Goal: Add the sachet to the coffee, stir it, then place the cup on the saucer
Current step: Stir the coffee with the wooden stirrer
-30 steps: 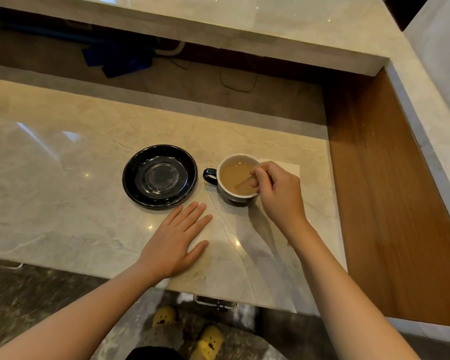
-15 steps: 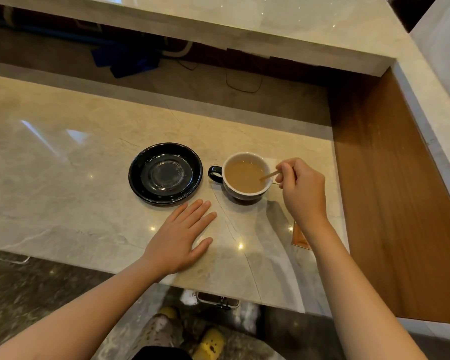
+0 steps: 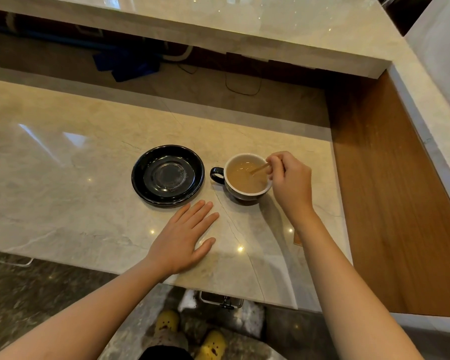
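Right hand [image 3: 291, 183] pinches stirrer [image 3: 259, 168] in cup [image 3: 247, 175]; left hand [image 3: 182, 237] flat.

We count one black saucer [image 3: 167, 175], one cup [image 3: 246, 178] of milky coffee, one wooden stirrer [image 3: 259, 168] — and two hands: left hand [image 3: 182, 236], right hand [image 3: 291, 183]. On the floor below — two yellow slippers [image 3: 212, 344].

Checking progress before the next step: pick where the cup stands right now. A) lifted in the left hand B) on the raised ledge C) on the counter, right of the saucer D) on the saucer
C: the cup sits on the counter right of the empty saucer, while the right hand holds a stick in the coffee.
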Available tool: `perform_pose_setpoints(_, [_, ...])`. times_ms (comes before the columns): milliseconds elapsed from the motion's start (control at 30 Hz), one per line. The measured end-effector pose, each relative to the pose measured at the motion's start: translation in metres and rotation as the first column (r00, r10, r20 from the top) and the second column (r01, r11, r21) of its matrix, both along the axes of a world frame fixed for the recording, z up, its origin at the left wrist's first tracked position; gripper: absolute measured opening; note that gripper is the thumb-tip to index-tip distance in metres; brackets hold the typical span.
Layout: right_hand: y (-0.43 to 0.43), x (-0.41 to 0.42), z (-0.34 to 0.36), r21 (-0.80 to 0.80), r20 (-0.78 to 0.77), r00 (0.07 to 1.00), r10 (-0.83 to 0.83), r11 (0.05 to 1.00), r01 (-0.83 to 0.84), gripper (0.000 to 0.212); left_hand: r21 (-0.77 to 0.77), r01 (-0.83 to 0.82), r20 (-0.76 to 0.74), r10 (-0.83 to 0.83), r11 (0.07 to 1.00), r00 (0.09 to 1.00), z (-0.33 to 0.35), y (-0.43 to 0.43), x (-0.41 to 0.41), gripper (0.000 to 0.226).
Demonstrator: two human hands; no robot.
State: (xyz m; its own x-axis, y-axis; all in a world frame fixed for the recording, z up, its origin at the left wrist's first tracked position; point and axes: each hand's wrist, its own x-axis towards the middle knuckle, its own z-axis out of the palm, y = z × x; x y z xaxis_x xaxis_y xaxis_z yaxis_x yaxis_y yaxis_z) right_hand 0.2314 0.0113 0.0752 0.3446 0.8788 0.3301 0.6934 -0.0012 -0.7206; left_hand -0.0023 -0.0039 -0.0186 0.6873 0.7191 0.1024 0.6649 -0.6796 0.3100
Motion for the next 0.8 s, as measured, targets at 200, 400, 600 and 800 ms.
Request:
perform_pose_setpoints(200, [-0.027, 0.002, -0.002, -0.032, -0.044, 0.999, -0.025, 0.999, 0.023, 0.019, -0.001, -0.005, 0.007, 0.005, 1.000, 1.000, 0.000, 0.002, -0.001, 0.057])
perform_pose_setpoints(400, [-0.029, -0.016, -0.007, -0.004, -0.083, 0.996, 0.031, 0.999, -0.032, 0.018, 0.007, -0.007, 0.003, 0.007, 1.000, 1.000, 0.000, 0.002, -0.001, 0.057])
perform_pose_setpoints(600, [-0.014, -0.008, -0.010, 0.012, -0.084, 0.994, -0.069, 0.997, 0.071, 0.019, 0.000, -0.002, 0.011, 0.002, 1.000, 1.000, 0.000, 0.000, 0.000, 0.056])
perform_pose_setpoints(800, [-0.025, 0.003, -0.003, 0.020, -0.011, 0.995, -0.096, 0.995, 0.096, 0.018, -0.002, -0.001, 0.013, 0.001, 1.000, 1.000, 0.000, 0.000, -0.001, 0.057])
